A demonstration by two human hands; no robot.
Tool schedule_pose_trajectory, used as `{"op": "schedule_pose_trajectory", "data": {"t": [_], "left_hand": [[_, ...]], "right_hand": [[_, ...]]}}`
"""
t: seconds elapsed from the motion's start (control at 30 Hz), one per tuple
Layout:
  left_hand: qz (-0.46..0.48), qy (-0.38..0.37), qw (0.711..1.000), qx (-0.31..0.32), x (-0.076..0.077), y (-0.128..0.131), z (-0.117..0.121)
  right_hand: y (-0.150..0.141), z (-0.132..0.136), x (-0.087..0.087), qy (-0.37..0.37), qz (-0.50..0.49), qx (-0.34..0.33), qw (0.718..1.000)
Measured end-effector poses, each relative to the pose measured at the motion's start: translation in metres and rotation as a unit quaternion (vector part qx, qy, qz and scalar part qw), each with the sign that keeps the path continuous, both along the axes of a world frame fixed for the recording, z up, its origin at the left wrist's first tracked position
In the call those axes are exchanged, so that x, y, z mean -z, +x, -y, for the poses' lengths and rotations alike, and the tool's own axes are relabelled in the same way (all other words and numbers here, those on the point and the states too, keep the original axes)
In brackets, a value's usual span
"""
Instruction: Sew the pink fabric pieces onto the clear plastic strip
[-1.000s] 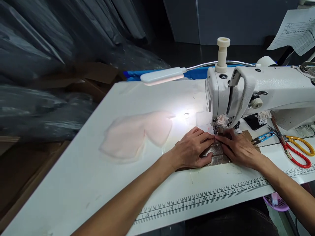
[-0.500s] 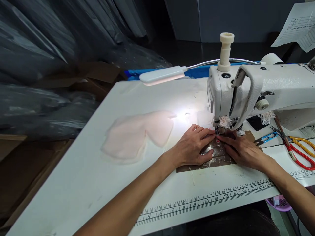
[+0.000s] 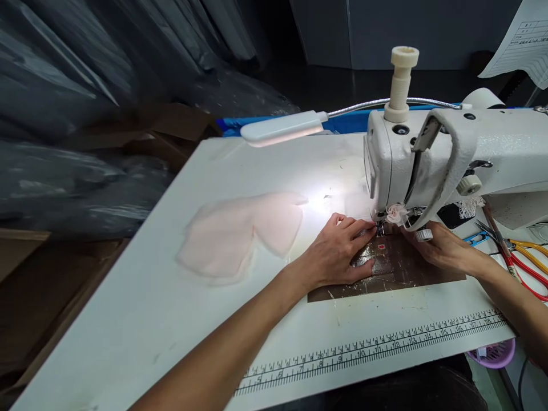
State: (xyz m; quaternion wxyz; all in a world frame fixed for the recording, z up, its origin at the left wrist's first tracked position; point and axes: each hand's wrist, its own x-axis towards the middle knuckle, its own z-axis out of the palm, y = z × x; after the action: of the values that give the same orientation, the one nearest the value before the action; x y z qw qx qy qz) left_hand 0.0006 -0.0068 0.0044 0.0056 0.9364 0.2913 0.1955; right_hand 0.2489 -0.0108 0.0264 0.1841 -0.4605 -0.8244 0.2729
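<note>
Head view: left hand (image 3: pixel 336 254) open, fingertips down beside sewing machine (image 3: pixel 492 140) needle area, probably steadying work; right hand (image 3: pixel 447 249) reaches under machine head, fingertips hidden, can't tell grip.

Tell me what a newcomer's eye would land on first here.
Probably the big white sewing machine at the right, with the left hand and right hand low around its needle area. Next, the bright glare below the slim lamp, beside the pale pink piece lying left of the hands.
</note>
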Motion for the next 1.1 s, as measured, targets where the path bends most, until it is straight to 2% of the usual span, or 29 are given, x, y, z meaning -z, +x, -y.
{"op": "schedule_pose_trajectory", "data": {"t": [0.2, 0.43, 0.63, 0.77, 0.83, 0.97, 1.03, 1.1], "left_hand": [[-0.007, -0.014, 1.000, -0.010, 0.001, -0.001, -0.001], [0.021, -0.011, 0.999, -0.023, 0.005, -0.002, 0.000], [0.011, -0.087, 0.995, -0.049, -0.003, 0.001, 0.001], [-0.028, -0.119, 0.990, -0.068, -0.004, 0.002, 0.003], [-0.047, -0.100, 0.990, -0.084, -0.003, 0.002, 0.007], [-0.084, 0.004, 0.990, -0.113, -0.005, 0.006, 0.012], [-0.103, 0.050, 0.988, -0.107, -0.008, 0.008, 0.004], [-0.125, 0.066, 0.987, -0.071, -0.012, 0.011, -0.011]], "right_hand": [[-0.002, -0.004, 0.013, 0.039, -0.042, 0.051, 0.997], [0.000, 0.006, 0.009, 0.016, -0.085, 0.049, 0.995], [0.002, 0.000, 0.007, 0.031, -0.093, 0.051, 0.994], [0.004, -0.002, 0.010, -0.005, -0.114, 0.074, 0.991], [0.004, -0.002, 0.012, -0.035, -0.148, 0.093, 0.984], [0.003, -0.006, 0.009, -0.116, -0.251, 0.144, 0.950], [0.002, -0.009, 0.002, -0.143, -0.278, 0.175, 0.934], [0.000, -0.011, -0.005, -0.159, -0.285, 0.206, 0.923]]}}
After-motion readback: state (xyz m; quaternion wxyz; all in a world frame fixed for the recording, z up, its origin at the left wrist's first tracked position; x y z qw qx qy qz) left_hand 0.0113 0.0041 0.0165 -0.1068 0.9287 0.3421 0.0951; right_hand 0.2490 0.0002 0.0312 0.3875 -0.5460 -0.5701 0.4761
